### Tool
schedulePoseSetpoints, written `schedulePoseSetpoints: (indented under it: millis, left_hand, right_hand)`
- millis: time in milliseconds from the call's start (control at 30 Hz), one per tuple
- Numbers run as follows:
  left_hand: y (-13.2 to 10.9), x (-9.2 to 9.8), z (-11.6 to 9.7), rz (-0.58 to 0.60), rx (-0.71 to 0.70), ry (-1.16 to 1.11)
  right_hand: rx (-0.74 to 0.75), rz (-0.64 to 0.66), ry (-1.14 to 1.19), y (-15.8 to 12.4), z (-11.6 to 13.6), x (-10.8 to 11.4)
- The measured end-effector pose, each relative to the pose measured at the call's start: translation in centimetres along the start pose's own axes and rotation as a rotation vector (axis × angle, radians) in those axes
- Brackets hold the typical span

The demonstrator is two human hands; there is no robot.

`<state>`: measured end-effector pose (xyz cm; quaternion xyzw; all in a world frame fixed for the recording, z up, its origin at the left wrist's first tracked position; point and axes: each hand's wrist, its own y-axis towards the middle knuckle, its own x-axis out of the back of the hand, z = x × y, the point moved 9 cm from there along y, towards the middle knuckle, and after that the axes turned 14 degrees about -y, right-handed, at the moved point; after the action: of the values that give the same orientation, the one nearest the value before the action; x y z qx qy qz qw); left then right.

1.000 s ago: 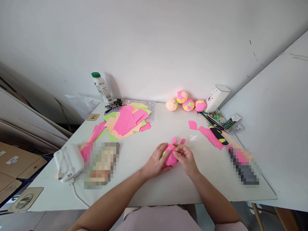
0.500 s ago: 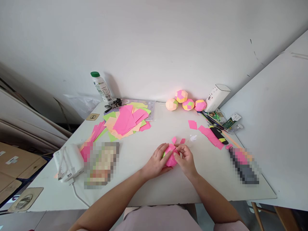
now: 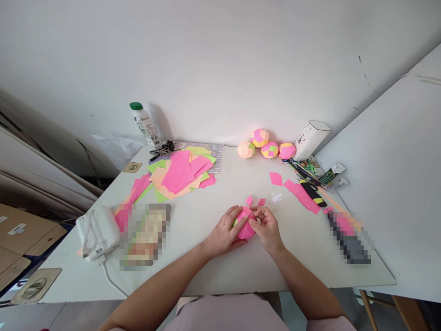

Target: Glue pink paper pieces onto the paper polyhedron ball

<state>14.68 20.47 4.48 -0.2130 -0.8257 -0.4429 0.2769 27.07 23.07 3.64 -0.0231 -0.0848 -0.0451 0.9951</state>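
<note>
A pink, many-sided paper ball (image 3: pixel 245 230) with a bit of green on its left side rests low over the table between my hands. My left hand (image 3: pixel 225 230) wraps round its left side, with the fingers over the top and the thumb across the front. On the ball's right side, my right hand (image 3: pixel 267 227) pinches with thumb and index finger at the paper surface; whether a small piece is between the fingertips is hidden. Just beyond the ball lie two small pink paper pieces, one a pentagon-like scrap (image 3: pixel 249 201) and the other a slanted scrap (image 3: pixel 262 202).
Four-coloured paper balls (image 3: pixel 269 150) stand against the wall. A pile of coloured paper (image 3: pixel 179 172) and a bottle (image 3: pixel 146 124) are back left; a white power bank (image 3: pixel 99 232) is front left. Pink strips (image 3: pixel 301 196), a black-yellow cutter (image 3: pixel 313 193) and a white box (image 3: pixel 310 138) are right.
My right hand has shifted very slightly at the ball's right side. The ball has barely turned, and my left hand keeps its hold.
</note>
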Motion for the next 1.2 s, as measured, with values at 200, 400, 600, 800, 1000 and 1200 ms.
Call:
schedulePoseSetpoints:
  millis: [200, 400, 600, 800, 1000, 1200]
  left_hand:
    - [0.1, 0.0, -0.2, 0.009, -0.001, 0.010]
    - [0.1, -0.1, -0.2, 0.020, 0.009, 0.014]
    - [0.1, 0.3, 0.2, -0.023, 0.072, -0.173]
    - [-0.3, 0.2, 2.1, -0.079, 0.260, -0.418]
    - [-0.6, 0.2, 2.8, -0.124, 0.307, -0.373]
    - [-1.1, 0.1, 3.7, -0.177, 0.379, -0.392]
  right_hand:
    - [-0.008, 0.007, -0.025, -0.1, 0.4, -0.1]
    - [0.049, -0.029, -0.071, -0.2, 0.8, 0.1]
    - [0.044, -0.035, -0.033, -0.1, 0.4, 0.2]
    - [0.096, 0.049, -0.041, -0.3, 1.2, -0.2]
    - [0.189, 0.103, 0.001, 0.1, 1.6, -0.1]
    - [0.230, 0.131, 0.075, 0.7, 1.9, 0.1]
